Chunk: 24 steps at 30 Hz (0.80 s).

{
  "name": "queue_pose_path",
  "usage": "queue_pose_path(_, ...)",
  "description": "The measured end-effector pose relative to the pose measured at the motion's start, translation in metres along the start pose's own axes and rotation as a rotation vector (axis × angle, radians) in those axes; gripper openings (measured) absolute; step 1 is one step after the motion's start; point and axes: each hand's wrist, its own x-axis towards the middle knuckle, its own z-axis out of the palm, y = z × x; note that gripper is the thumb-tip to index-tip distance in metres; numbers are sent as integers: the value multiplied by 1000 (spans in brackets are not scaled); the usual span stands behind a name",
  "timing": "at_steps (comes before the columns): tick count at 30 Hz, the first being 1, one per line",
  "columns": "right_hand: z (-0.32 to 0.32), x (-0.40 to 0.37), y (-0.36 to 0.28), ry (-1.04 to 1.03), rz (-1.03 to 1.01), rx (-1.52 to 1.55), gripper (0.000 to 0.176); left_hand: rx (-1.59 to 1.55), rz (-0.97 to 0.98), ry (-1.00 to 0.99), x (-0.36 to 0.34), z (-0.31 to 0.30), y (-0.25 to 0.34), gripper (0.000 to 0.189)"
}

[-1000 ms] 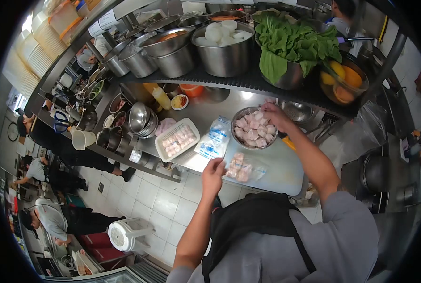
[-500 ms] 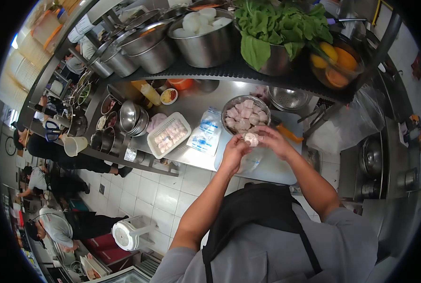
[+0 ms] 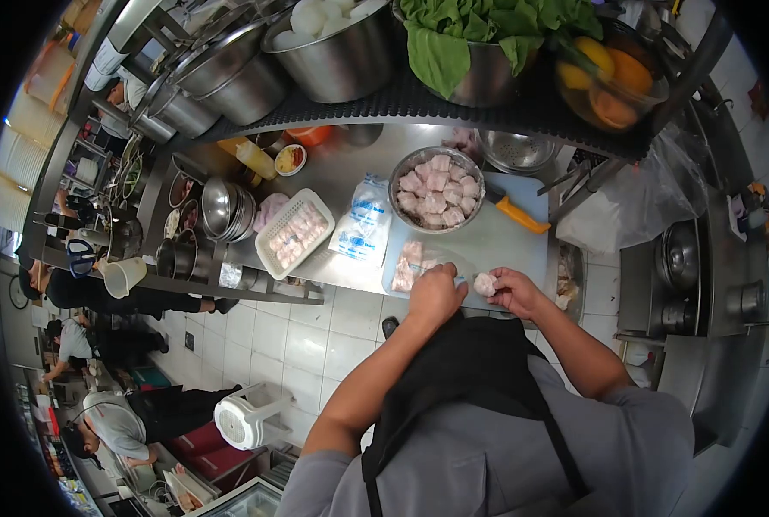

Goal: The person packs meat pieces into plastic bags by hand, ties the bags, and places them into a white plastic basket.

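The right hand sits just right of centre in the frame, fingers pinched closed around a pale pink chunk of raw meat, held just above the near edge of a white cutting board. The left hand is just beside it, curled into a loose fist at the near end of a clear plastic bag that lies on the board with a few similar chunks inside. I cannot tell whether its fingers actually grip the bag.

Above the hands, a steel bowl filled with the same pink chunks stands on the board's far end, and a yellow-handled knife lies to its right. Left of the bowl is a blue-printed plastic packet, then a white basket tray of pieces. Leafy greens sit on the shelf along the top.
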Motion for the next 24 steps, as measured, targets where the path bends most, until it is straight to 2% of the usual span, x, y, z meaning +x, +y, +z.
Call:
queue_pose_path(2, -1, 2, 8, -7, -16, 37, 33, 26, -19, -12, 1, 13, -6, 27)
queue_pose_path(7, 28, -5, 8, -101, -24, 178, 37, -106, -65, 124, 2, 12, -4, 19)
queue_pose_path(10, 41, 21, 23, -141, -127, -68, 37, -110, 8, 189, 7, 10, -2, 18)
queue_pose_path(13, 70, 46, 30, 23, -341, -239, 36, -77, 65, 214, 10, 4, 5, 17)
queue_pose_path(16, 78, 62, 42, 46, -729, -583, 38, -65, 85, 211, 12, -3, 14, 15)
queue_pose_path(19, 85, 56, 33, 124, -859, -966, 44, -43, 106, 214, 15, 0, 14, 14)
queue_pose_path(21, 63, 80, 52, 138, -826, -1126, 47, -23, 134, 203, 18, 5, 14, 13)
queue_pose_path(24, 43, 94, 51, 27, -895, -1328, 49, 24, 179, 167, 19, 10, 18, 11)
